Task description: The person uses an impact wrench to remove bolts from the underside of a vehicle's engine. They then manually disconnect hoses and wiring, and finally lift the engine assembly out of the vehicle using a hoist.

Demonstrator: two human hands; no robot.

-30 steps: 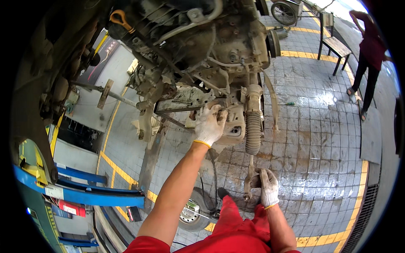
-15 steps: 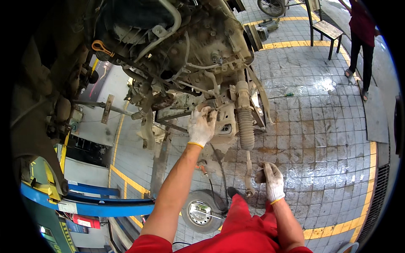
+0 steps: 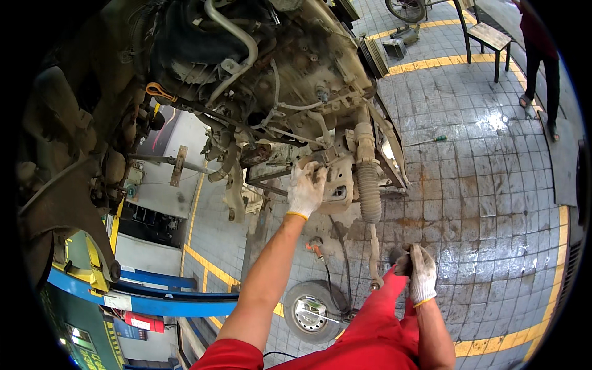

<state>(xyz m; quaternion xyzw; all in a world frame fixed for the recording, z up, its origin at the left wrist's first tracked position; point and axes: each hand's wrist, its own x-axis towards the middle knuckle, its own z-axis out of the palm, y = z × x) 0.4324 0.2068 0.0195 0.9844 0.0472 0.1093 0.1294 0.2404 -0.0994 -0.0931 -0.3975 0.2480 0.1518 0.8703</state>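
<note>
My left hand (image 3: 307, 185), in a soiled white knit glove, is closed at the edge of the pale metal crossmember (image 3: 340, 176) below the engine (image 3: 314, 65). Its fingertips are curled, and whatever they grip is hidden. To its right hangs the ribbed steering rack boot (image 3: 369, 192), with the tie rod (image 3: 374, 253) reaching down toward me. My right hand (image 3: 422, 271), gloved likewise, is held low over my red trouser leg, right of the tie rod end (image 3: 375, 285). Its fingers are bent around something dark that I cannot make out.
A wheel (image 3: 310, 311) lies on the tiled floor beside an orange-ended air hose (image 3: 314, 248). Blue lift arms (image 3: 148, 302) cross the lower left. A screwdriver (image 3: 439, 139) lies at right. Farther off are a chair (image 3: 489, 37) and a standing person (image 3: 542, 68).
The view has shifted, so the scene sits farther right. My right hand has moved slightly right and turned, now over my leg. My left hand stays at the crossmember.
</note>
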